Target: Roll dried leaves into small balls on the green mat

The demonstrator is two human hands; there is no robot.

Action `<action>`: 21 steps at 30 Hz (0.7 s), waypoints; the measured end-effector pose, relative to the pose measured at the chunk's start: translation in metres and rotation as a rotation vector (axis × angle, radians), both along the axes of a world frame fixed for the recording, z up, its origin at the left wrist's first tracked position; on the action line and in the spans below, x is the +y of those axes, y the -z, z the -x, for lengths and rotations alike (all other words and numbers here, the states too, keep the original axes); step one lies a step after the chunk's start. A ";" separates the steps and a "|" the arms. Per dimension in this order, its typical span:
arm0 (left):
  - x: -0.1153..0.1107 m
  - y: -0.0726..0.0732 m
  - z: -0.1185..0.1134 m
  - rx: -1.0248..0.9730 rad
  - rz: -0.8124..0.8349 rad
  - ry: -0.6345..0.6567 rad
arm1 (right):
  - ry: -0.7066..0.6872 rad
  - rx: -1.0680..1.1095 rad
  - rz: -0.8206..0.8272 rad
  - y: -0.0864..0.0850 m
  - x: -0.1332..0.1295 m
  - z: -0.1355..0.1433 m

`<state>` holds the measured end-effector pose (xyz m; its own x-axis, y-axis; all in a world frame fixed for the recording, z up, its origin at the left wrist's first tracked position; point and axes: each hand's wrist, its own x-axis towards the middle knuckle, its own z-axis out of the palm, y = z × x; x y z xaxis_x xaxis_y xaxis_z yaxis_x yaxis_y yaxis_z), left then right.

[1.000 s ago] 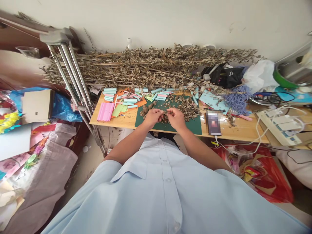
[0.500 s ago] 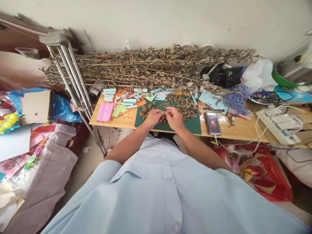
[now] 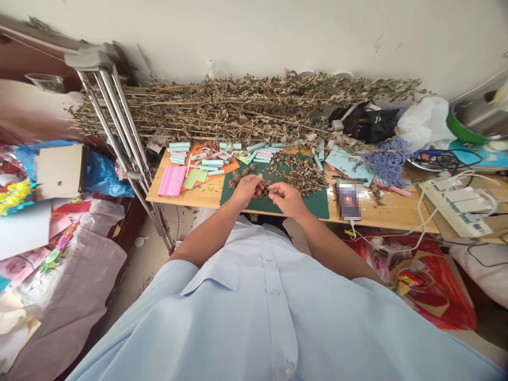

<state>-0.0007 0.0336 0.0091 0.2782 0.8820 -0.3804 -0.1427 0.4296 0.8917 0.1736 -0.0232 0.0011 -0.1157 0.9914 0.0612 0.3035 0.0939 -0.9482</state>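
Over the green mat (image 3: 313,208), my left hand (image 3: 248,190) is closed, its fingers curled around a bit of dried leaf I can barely make out. My right hand (image 3: 286,198) sits just to the right with thumb and fingertips pinched together; whatever lies between them is too small to tell. Dried leaves (image 3: 305,177) are heaped on the mat beyond my right hand. Several rolled brown balls of dried leaf (image 3: 235,178) lie at the mat's left, partly hidden by my left hand. Loose leaf bits also lie between the two hands.
Long dried stalks (image 3: 222,106) are stacked along the wall. Blue paper rolls (image 3: 214,163) and pink paper (image 3: 172,180) lie on the table's left. To the right are a phone (image 3: 348,201), purple yarn (image 3: 387,161) and a power strip (image 3: 456,203). Metal crutches (image 3: 115,114) lean at the left.
My hands were touching at the fingertips; now a small gap separates them. The right hand has moved slightly right and down, and leaf bits show between them.
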 end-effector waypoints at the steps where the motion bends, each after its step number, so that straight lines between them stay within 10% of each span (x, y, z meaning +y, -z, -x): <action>1: 0.001 0.001 0.001 -0.029 0.022 -0.002 | -0.091 -0.032 0.011 -0.001 -0.005 0.000; 5: 0.004 -0.001 0.005 -0.127 0.105 0.027 | -0.258 -0.142 -0.007 0.005 -0.016 0.001; 14: 0.001 -0.004 0.001 -0.342 0.207 0.017 | 0.034 -0.255 -0.322 -0.004 -0.011 0.003; 21: -0.009 -0.015 -0.010 -0.388 0.255 0.006 | -0.053 -0.594 -0.489 -0.012 0.007 0.013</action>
